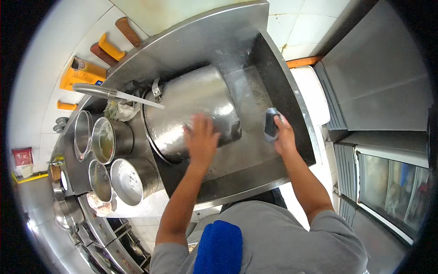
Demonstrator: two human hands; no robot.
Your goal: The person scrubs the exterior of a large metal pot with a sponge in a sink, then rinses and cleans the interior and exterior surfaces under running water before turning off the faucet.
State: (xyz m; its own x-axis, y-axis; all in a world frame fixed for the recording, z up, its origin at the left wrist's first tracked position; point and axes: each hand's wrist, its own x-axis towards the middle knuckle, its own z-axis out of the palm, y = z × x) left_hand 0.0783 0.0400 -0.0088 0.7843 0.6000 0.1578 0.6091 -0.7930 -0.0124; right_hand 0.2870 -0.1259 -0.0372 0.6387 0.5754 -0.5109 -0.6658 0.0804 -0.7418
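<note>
A large stainless steel stockpot (pixel 194 102) lies on its side in the metal sink (pixel 248 164), its rim toward the left. Over the pot's lower wall is my left hand (pixel 204 141), fingers spread and blurred; whether it touches the metal I cannot tell. My right hand (pixel 284 136) grips a small dark block with a pale bluish end (pixel 271 124), perhaps a scrubbing pad or brush, above the sink floor right of the pot. From the faucet (pixel 98 91) a stream of water (pixel 139 100) falls on the pot's side.
Left of the sink stand several metal pots, one with yellowish liquid (pixel 106 141) and one with a whitish inside (pixel 127 181). A crumpled cloth (pixel 124 111) lies behind them. Orange-handled tools (pixel 111 46) and a yellow box (pixel 83 74) line the wall. A glass-door cabinet (pixel 392 187) stands right.
</note>
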